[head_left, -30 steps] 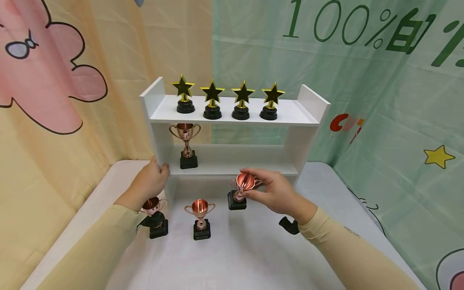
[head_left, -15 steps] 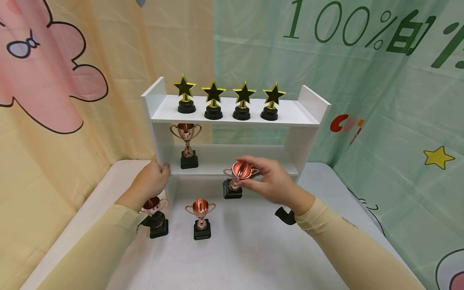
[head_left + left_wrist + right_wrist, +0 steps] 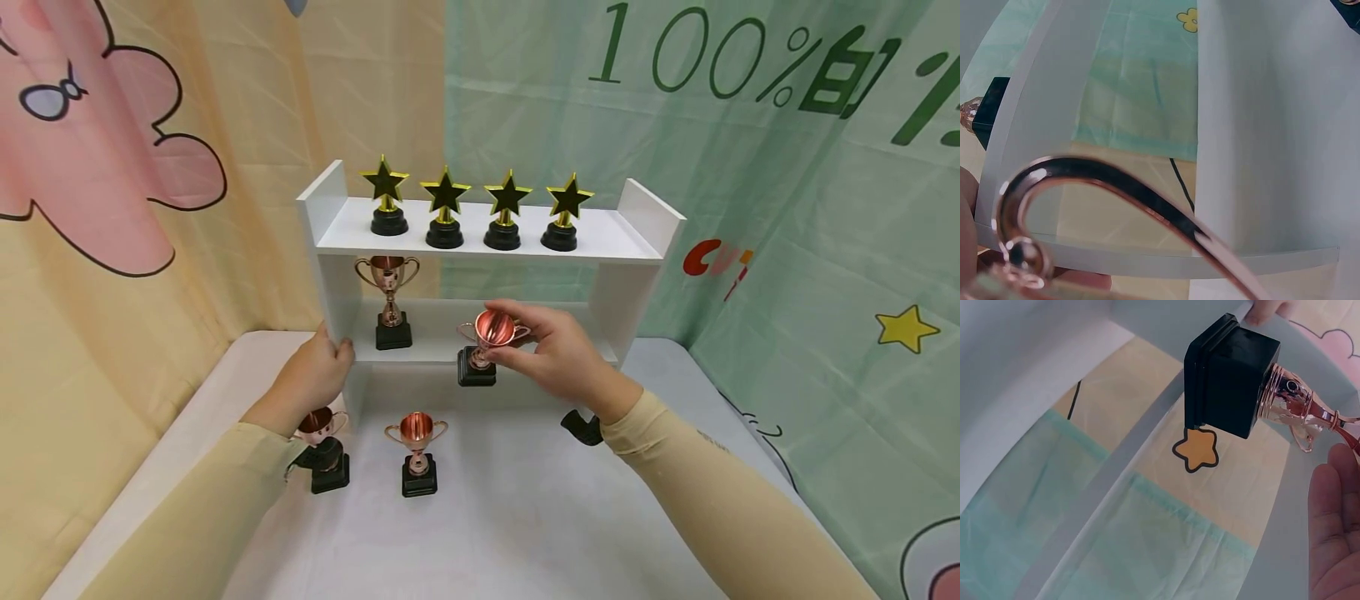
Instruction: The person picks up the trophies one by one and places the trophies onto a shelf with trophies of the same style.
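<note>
My right hand (image 3: pixel 562 354) pinches a small rose-gold trophy cup (image 3: pixel 497 328) by its bowl, thumb in front. The cup is upright, its black base (image 3: pixel 1235 381) off the table and level with the front edge of the middle shelf board; whether it touches the board cannot be told. My left hand (image 3: pixel 315 373) grips the left side panel of the white shelf (image 3: pixel 480 332). A larger two-handled trophy (image 3: pixel 389 287) stands at the left end of that middle board. Two more trophy cups are on the table: one (image 3: pixel 417 432) before the shelf, another (image 3: pixel 318 423) partly hidden by my left wrist.
Several gold star trophies (image 3: pixel 446 200) on black bases line the top board. A white cloth (image 3: pixel 525 517) covers the table. Printed curtains (image 3: pixel 810 217) hang close behind and on both sides. Close to the left wrist camera curves a trophy handle (image 3: pixel 1104 169).
My right hand has raised the trophy cup and moved it slightly left, from below the middle board to the height of its front edge. My left hand has stayed on the shelf's side.
</note>
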`<state>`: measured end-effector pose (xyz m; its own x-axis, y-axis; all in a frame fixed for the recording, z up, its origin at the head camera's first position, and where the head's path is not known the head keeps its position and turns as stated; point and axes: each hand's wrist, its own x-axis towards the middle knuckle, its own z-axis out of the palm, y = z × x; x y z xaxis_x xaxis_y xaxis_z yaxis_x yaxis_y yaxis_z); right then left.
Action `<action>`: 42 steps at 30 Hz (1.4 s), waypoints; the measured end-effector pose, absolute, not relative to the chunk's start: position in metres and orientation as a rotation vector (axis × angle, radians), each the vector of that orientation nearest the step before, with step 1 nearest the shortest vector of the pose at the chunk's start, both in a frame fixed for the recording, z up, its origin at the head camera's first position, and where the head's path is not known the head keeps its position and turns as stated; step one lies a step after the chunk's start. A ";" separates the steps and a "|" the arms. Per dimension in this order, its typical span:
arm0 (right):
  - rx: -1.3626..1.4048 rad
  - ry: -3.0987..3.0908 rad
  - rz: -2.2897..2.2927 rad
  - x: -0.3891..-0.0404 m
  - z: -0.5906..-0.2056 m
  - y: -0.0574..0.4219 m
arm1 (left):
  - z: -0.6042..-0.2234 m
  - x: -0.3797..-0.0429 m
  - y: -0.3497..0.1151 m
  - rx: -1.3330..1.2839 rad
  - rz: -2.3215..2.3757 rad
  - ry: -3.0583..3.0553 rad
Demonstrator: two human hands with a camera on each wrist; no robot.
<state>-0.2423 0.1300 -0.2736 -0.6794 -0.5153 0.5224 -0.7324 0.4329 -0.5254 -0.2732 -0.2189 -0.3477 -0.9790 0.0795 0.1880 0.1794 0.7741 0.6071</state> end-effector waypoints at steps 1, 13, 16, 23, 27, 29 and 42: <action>1.076 -2.407 1.092 -0.243 -0.273 0.129 | -0.348 -0.273 -0.219 -0.206 -0.987 -2.816; 1.068 -2.415 1.128 -0.252 -0.265 0.111 | -0.348 -0.273 -0.219 -0.205 -0.999 -2.810; 1.057 -2.420 1.135 -0.256 -0.264 0.106 | -0.348 -0.273 -0.219 -0.203 -1.000 -2.806; 1.054 -2.418 1.157 -0.267 -0.260 0.094 | -0.348 -0.272 -0.218 -0.201 -1.012 -2.812; 1.051 -2.416 1.166 -0.273 -0.261 0.088 | -0.348 -0.271 -0.217 -0.198 -1.006 -2.804; 1.055 -2.409 1.168 -0.276 -0.261 0.085 | -0.347 -0.271 -0.217 -0.199 -1.007 -2.804; 1.029 -2.433 1.199 -0.288 -0.263 0.078 | -0.348 -0.271 -0.216 -0.207 -0.998 -2.820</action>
<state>-0.2879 0.0779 -0.2629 -0.7232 -0.4883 0.4884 -0.6848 0.4151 -0.5990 -0.2711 -0.2164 -0.3481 -0.9803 0.0816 0.1796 0.1764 0.7702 0.6130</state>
